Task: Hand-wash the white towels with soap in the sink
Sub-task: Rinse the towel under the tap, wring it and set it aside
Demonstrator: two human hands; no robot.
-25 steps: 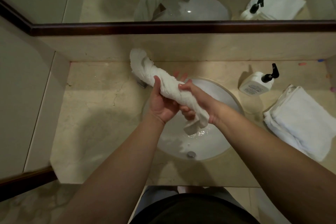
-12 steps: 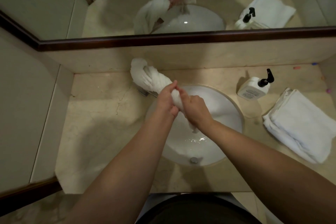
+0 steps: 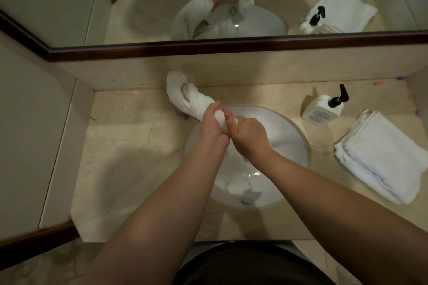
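Note:
A wet white towel (image 3: 192,99), twisted into a rope, runs from the back-left of the counter down over the round white sink (image 3: 289,141). My left hand (image 3: 212,124) grips the twisted towel above the basin. My right hand (image 3: 249,137) grips it just below, pressed close against the left. The towel's lower end is mostly hidden under my right hand. Water lies in the bottom of the basin near the drain (image 3: 246,200).
A white soap bottle (image 3: 322,110) with a black pump lies on the marble counter (image 3: 129,146) right of the sink. A stack of folded white towels (image 3: 384,155) sits at the far right. A mirror (image 3: 231,0) runs along the back wall.
My two hands have closed together on the towel and twisted it tighter. The loose end that hung below my right hand is now drawn up under it.

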